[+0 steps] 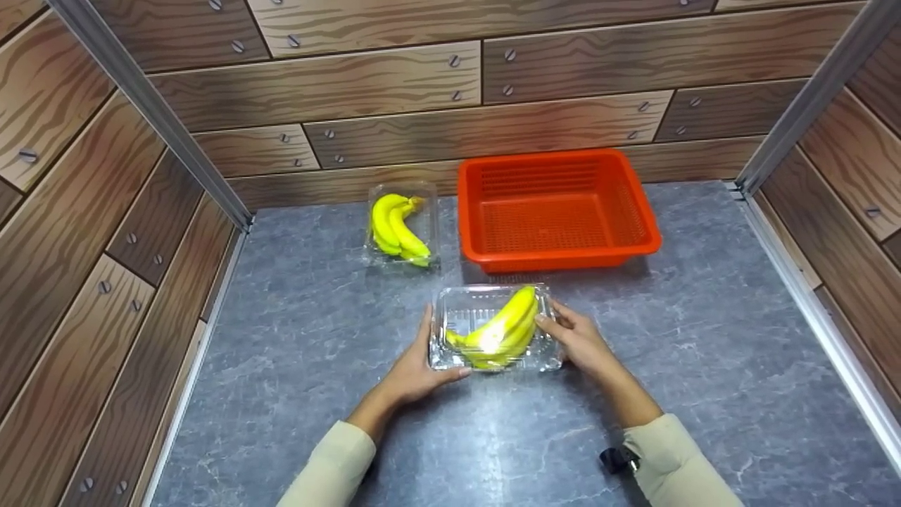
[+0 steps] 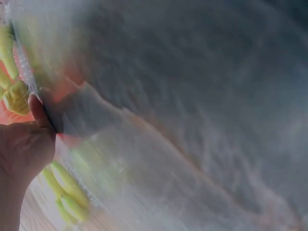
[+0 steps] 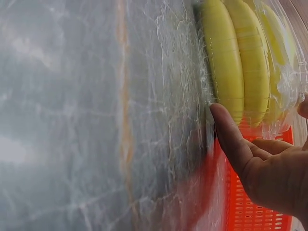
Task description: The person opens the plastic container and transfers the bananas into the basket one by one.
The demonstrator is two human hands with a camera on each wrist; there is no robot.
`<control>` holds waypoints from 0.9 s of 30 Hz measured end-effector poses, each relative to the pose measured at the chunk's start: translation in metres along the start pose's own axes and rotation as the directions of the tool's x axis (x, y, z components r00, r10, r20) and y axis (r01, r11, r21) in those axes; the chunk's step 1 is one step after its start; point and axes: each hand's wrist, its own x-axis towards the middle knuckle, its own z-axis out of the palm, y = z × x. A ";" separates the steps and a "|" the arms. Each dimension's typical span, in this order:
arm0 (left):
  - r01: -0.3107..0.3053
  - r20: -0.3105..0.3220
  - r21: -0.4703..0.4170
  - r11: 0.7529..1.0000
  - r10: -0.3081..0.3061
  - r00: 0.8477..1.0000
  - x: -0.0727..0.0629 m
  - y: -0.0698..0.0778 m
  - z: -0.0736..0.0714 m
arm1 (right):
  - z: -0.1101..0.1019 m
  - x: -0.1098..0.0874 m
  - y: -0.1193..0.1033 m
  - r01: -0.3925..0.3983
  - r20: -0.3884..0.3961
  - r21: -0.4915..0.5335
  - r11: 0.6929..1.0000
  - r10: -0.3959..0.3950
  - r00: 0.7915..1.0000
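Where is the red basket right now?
In the head view, the red basket stands right of centre near the back wall, just right of the other banana box and beyond the held banana box.

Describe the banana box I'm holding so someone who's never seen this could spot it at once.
Find the big red basket. Just nearer the person is a clear plastic box of yellow bananas, gripped between the left hand and right hand. The other banana box, left of the basket, is touched by neither.
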 end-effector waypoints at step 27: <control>-0.015 0.037 -0.021 1.000 0.016 0.999 -0.004 -0.002 -0.009 | 0.022 -0.013 -0.032 0.478 0.208 -0.624 0.619 -0.458 0.864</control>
